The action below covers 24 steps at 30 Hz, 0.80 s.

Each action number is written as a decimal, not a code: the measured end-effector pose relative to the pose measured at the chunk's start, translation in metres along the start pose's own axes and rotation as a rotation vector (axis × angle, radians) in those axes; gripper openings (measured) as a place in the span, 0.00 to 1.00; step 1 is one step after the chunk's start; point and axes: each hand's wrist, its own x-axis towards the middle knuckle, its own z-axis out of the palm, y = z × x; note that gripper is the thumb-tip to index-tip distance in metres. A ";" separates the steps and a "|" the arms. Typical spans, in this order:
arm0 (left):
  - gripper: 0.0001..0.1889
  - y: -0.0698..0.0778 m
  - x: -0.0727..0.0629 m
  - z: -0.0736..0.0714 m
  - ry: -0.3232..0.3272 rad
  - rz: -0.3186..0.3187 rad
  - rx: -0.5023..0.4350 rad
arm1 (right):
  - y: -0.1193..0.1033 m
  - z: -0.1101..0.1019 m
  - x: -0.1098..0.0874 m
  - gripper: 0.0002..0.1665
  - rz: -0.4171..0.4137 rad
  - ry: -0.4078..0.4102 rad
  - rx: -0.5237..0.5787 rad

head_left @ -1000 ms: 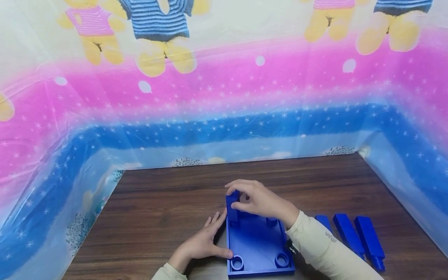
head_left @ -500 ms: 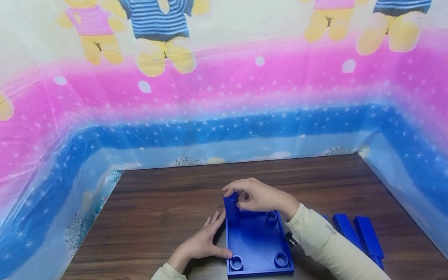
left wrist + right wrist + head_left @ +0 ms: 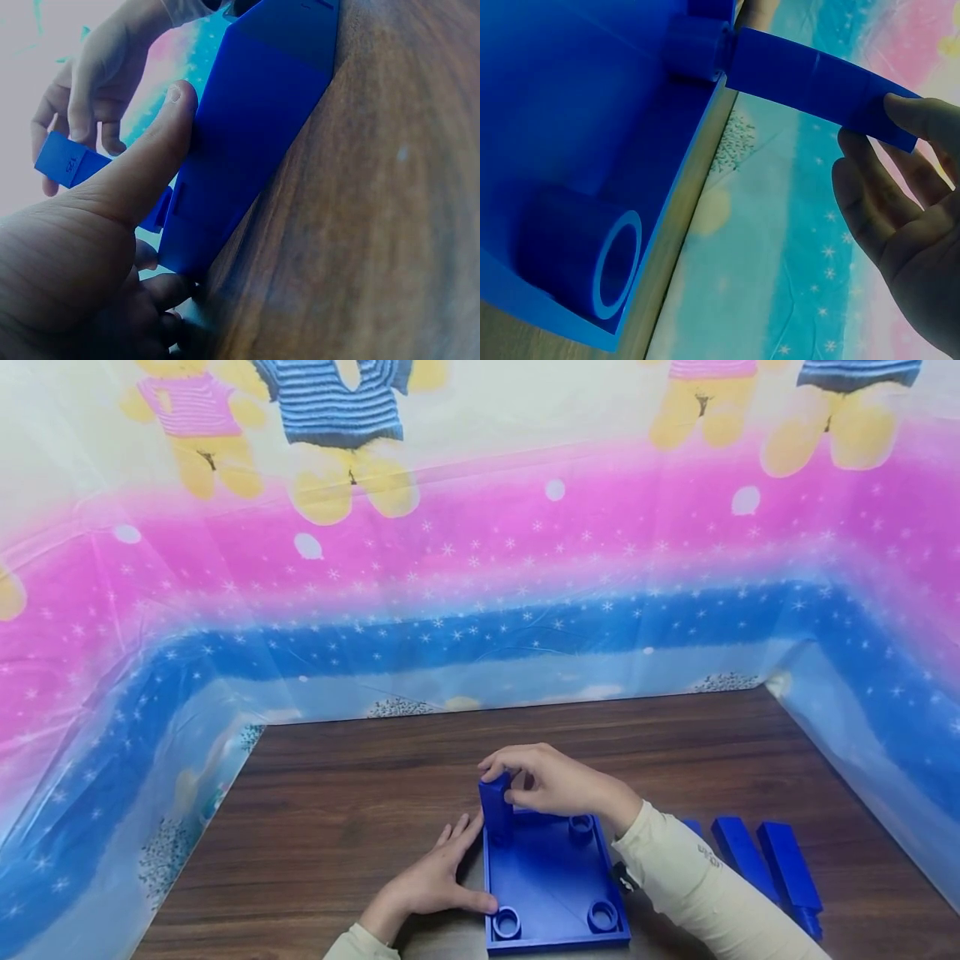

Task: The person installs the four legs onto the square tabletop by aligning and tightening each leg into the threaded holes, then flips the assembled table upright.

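A shallow blue plastic panel (image 3: 551, 881) lies on the table, raised rim up, with round sockets inside its corners. At the far left corner stands a blue square leg (image 3: 496, 810). My right hand (image 3: 566, 787) pinches its top end between thumb and fingers. In the right wrist view the leg (image 3: 810, 81) lines up with the socket (image 3: 694, 49), its lower end right at the socket's mouth. My left hand (image 3: 431, 877) lies spread along the panel's left side. Its thumb (image 3: 169, 124) presses the panel's edge (image 3: 247, 120), other fingers stretched toward the far corner.
To the right lie more blue legs, one (image 3: 746, 858) beside another (image 3: 791, 870) with a narrower peg end, and a third (image 3: 692, 827) partly behind my right sleeve (image 3: 697, 877). A printed cloth (image 3: 480, 652) rises along the table's (image 3: 360, 793) back and sides.
My right hand has shifted slightly left with the leg, uncovering more of the far right socket, then stays nearly still. The left hand keeps its place.
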 end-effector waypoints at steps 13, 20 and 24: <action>0.64 -0.001 -0.002 0.000 0.026 0.039 0.031 | 0.000 0.004 -0.001 0.15 -0.044 0.036 -0.014; 0.64 -0.001 -0.001 0.000 0.014 0.032 0.017 | -0.001 0.005 -0.003 0.15 -0.051 0.061 -0.037; 0.64 -0.001 0.000 0.000 0.009 0.026 0.019 | -0.002 0.006 -0.004 0.15 -0.051 0.076 -0.045</action>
